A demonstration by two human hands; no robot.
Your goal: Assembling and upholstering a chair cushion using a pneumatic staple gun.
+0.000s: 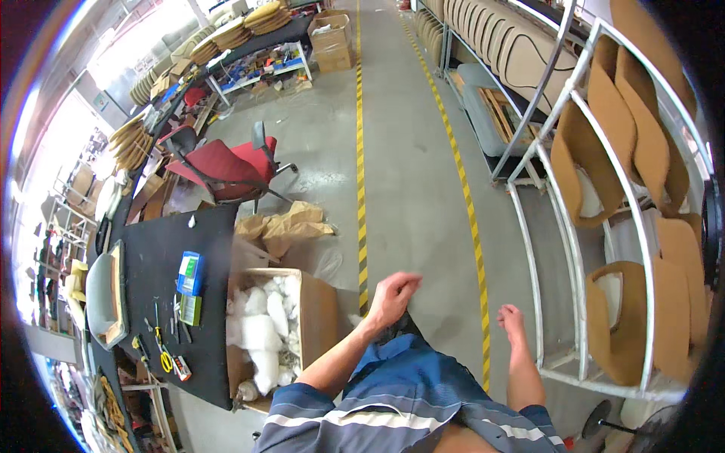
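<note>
My left hand (394,299) hangs in front of my body over the aisle, its fingers loosely bent and apart, with nothing seen in it. To the right, my right hand (511,320) is held low beside my body above the yellow-and-black floor line (474,253). Its fingers curl loosely and hold nothing that I can see. Left of my left arm stands an open cardboard box (317,317) filled with white stuffing (263,340). Neither hand touches it. The metal rack (578,302) is the nearest thing to my right hand.
A black-topped table (211,249) at left carries scissors (165,361), a blue box (190,273), a green box (189,309) and a grey cushioned panel (104,294). Beyond it are a red chair (230,167) and crumpled brown paper (283,229). Brown shaped shells (621,325) fill the rack.
</note>
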